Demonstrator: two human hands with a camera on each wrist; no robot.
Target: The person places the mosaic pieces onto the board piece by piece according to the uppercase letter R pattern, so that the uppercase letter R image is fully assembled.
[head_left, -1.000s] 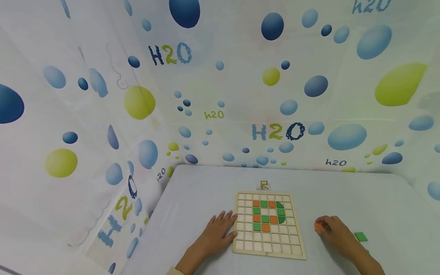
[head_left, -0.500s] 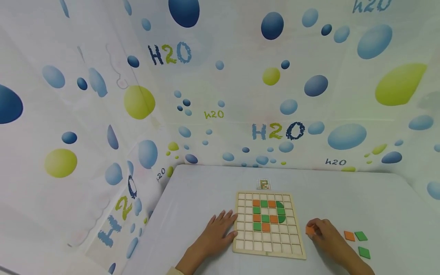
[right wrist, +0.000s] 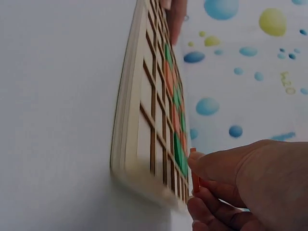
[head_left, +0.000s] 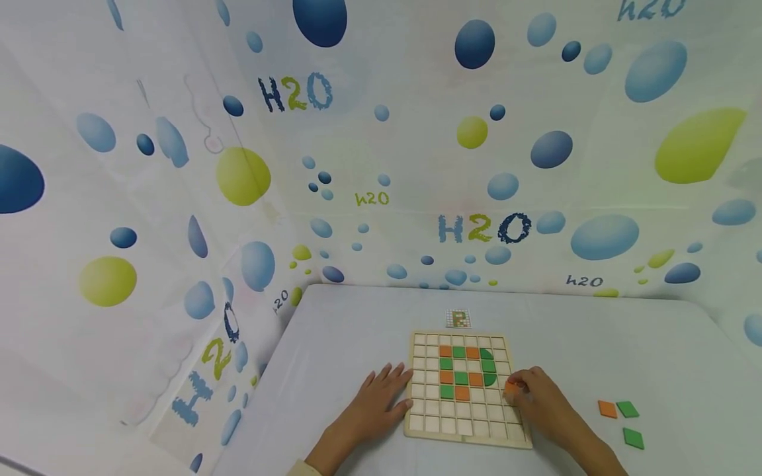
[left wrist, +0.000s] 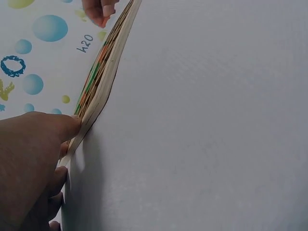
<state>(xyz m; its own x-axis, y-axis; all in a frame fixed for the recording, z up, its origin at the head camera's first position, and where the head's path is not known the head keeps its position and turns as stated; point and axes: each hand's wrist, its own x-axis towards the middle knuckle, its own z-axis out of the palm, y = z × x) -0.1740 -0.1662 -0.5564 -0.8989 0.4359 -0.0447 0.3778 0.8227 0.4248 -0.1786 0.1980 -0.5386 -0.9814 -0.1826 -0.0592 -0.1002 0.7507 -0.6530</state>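
A wooden grid board [head_left: 428,423] lies on the white table, with orange and green tiles set in its cells in a P shape. My left hand [head_left: 376,404] rests at the board's left edge, fingers straight and spread, the fingertips touching the rim. Over the board's right edge, my right hand [head_left: 544,400] pinches an orange tile [head_left: 510,389] between thumb and fingers. The right wrist view shows this orange tile [right wrist: 194,169] on edge in the pinch, beside the board's corner. Part of the tile is covered by the fingers.
To the right on the table lie a loose orange tile [head_left: 608,409] and two green tiles, one the near green tile [head_left: 634,438]. Behind the board is a small pattern card [head_left: 458,318] showing a similar figure. A patterned curtain [head_left: 417,165] hangs behind the table.
My right hand has moved left with the orange tile, from the bare table to the board's right edge. Loose tiles behind it have come into view. The left hand stays put.
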